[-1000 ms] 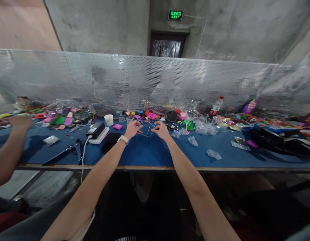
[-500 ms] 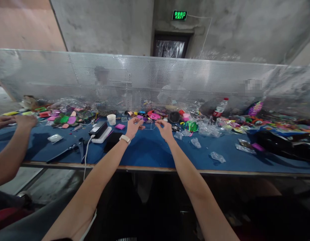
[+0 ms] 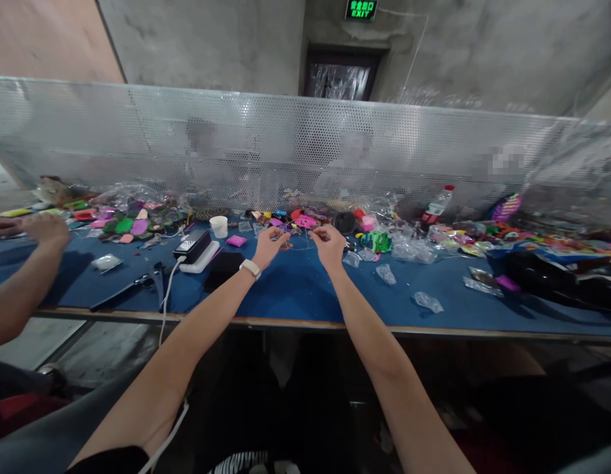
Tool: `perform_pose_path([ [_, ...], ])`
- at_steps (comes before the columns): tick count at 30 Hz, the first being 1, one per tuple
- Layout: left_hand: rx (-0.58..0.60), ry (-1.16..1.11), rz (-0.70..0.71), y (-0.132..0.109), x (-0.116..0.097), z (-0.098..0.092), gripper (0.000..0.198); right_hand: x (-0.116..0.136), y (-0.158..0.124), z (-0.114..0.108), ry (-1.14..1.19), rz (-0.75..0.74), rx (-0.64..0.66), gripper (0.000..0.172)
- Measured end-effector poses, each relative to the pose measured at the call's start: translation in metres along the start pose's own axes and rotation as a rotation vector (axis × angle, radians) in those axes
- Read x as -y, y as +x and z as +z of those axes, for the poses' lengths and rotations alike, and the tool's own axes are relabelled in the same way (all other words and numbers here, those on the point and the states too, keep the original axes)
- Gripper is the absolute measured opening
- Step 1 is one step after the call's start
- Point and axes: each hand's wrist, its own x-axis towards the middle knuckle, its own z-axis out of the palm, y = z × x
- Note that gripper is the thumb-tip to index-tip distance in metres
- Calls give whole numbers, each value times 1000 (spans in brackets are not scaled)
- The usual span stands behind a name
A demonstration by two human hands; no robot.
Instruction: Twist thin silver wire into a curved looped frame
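Note:
My left hand (image 3: 270, 246), with a pale band on its wrist, is raised over the blue table, thumb and fingers pinched together. Level with it, my right hand (image 3: 329, 245) pinches too, a short gap to the right. A thin pale thread (image 3: 300, 249) runs in a loose curve between the two hands, both closed on it. Whether anything small hangs on the thread is too fine to make out. Just behind the hands lies a bright pink piece (image 3: 305, 222) among other coloured bits. A white cup (image 3: 219, 227) stands to the left of my left hand.
Scissors (image 3: 157, 283), a black device (image 3: 193, 245) on a white block and a dark flat phone-like slab (image 3: 224, 271) lie left. Clear plastic bags (image 3: 414, 247), a red-capped bottle (image 3: 436, 209) and a black bag (image 3: 542, 280) are right. A co-worker's hand (image 3: 47, 227) works far left.
The view has tilted down slightly. My hands stay pinched on the thread, held a little apart, and the right hand's fingers have turned slightly. The co-worker's hand has barely shifted.

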Motion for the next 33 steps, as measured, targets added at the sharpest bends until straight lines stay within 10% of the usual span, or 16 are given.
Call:
perform_pose_path([
  [8, 15, 425, 210, -8, -2, -1, 34, 16, 7, -21, -80, -157, 83, 30],
  [17, 125, 351, 471, -10, -31, 3, 35, 30, 8, -20, -19, -199, 181, 29],
  [28, 65, 284, 315, -13, -33, 11, 34, 33, 4, -15, -8, -152, 135, 24],
  [33, -22, 90, 153, -6, -26, 10, 41, 18, 10, -6, 173, 50, 48, 50],
])
